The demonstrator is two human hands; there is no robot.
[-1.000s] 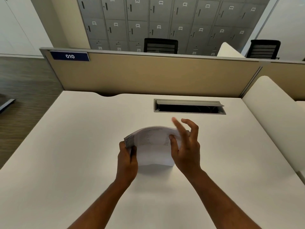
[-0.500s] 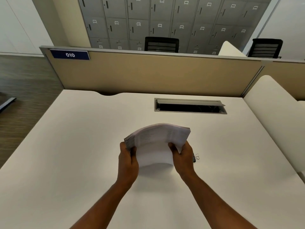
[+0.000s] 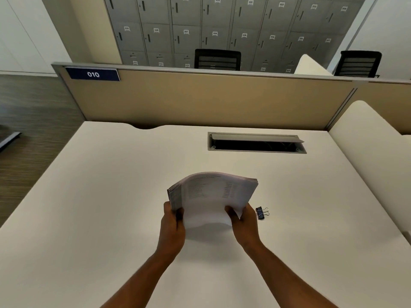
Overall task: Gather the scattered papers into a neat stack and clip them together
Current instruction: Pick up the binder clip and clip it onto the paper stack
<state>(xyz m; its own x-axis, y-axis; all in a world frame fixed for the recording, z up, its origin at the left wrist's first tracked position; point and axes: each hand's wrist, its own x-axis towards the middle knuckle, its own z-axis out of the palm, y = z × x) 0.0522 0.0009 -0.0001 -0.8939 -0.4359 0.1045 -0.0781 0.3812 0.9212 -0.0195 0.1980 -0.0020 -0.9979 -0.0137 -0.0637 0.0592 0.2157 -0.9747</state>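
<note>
Here, stack (image 3: 212,196) standing on edge above the bench (image 3: 111,196), likely for squaring | left hand (image 3: 172,227) gripping its left side | right hand (image 3: 243,223) pinching its right corner | clip (image 3: 262,212) lying just beside, within reach.

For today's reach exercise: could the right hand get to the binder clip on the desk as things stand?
Probably yes. The binder clip lies on bare desk just beside the right hand, nothing between them, but that hand grips the paper stack and must let go first.
</note>
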